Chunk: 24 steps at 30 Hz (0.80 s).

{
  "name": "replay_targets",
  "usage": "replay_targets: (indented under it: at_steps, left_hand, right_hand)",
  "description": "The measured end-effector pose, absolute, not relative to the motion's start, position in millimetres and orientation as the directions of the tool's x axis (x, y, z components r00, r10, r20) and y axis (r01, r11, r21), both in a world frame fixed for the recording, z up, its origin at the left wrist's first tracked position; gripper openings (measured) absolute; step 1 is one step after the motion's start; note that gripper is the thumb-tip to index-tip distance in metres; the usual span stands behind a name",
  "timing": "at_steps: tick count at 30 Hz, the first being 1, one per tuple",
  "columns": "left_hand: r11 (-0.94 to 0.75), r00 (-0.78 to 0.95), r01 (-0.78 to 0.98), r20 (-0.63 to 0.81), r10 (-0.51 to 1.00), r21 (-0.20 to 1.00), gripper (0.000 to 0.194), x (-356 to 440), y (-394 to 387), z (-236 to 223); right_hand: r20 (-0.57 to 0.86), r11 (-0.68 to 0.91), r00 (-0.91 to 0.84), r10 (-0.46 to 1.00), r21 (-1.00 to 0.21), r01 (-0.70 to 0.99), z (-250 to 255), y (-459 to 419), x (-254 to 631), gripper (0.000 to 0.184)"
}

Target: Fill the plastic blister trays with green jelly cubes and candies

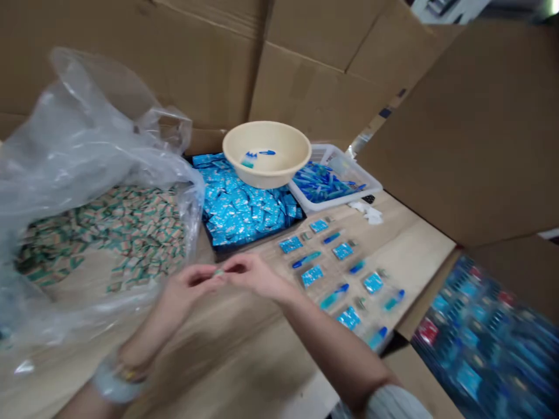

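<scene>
Table (419,233) holds six spaced packets (312,276); left hand (186,285), right hand (255,276) pinch one piece (219,272).

Brown cardboard panels (201,64) stand upright behind the wooden table (419,238), with horizontal creases and a vertical seam left of centre. To the right, a large cardboard flap (463,128) slants along the table edge; its face is darker. A strip of tape (371,125) with dark blue patches runs diagonally near the junction of the two. Table surface: pale, light wood grain, soft shadows in the foreground. Upper right: a whitish object (452,9), blurred, identity unclear, beyond the cardboard; a bright spot of light (554,7) at the corner. Floor: not discernible.
</scene>
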<state>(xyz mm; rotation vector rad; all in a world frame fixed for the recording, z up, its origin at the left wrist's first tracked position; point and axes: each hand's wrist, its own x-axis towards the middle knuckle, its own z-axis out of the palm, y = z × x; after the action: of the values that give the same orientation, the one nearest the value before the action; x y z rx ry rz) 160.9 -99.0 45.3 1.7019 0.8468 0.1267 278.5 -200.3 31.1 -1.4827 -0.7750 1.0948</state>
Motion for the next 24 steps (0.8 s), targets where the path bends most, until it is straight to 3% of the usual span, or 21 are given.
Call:
replay_targets:
  at_steps: [3, 5, 7, 9, 12, 15, 24]
  left_hand:
    - [0.048, 0.889, 0.343, -0.341, 0.306, 0.938, 0.029, 236.4, -167.2, 41.0]
    - [0.044, 0.931, 0.291, -0.293, 0.216, 0.956, 0.039, 277.0, -209.2, 33.4]
    - [-0.159, 0.956, 0.219, -0.179, 0.231, 0.963, 0.042, 302.2, -242.7, 22.9]
    - [-0.487, 0.978, 0.121, -0.020, 0.207, 0.865, 0.029, 310.9, -266.6, 10.6]
    - [-0.813, 0.994, 0.002, 0.084, 0.063, 0.582, 0.026, 304.5, -288.6, -8.4]
    - [-0.906, 0.999, -0.018, 0.049, 0.003, 0.422, 0.037, 296.0, -299.6, -24.4]
    - [-0.940, 0.999, -0.044, 0.035, -0.034, 0.338, 0.040, 297.1, -303.7, -34.5]
  right_hand:
    - [-0.304, -0.277, 0.581, 0.755, -0.951, -0.137, 40.3, -290.4, 331.7, 0.021]
    - [-0.342, -0.338, 0.709, 0.617, -0.928, -0.155, 41.5, -345.7, 366.7, 0.023]
    - [-0.363, -0.425, 0.819, 0.444, -0.890, -0.164, 37.4, -390.4, 399.2, 0.024]
    - [-0.369, -0.514, 0.864, 0.343, -0.843, -0.156, 27.9, -420.4, 425.2, 0.023]
    - [-0.379, -0.599, 0.865, 0.330, -0.792, -0.118, 9.2, -437.9, 446.3, 0.021]
    - [-0.406, -0.711, 0.848, 0.340, -0.701, -0.050, -5.7, -434.6, 452.3, 0.018]
    - [-0.429, -0.891, 0.842, 0.327, -0.437, 0.123, -25.5, -412.9, 452.1, 0.012]
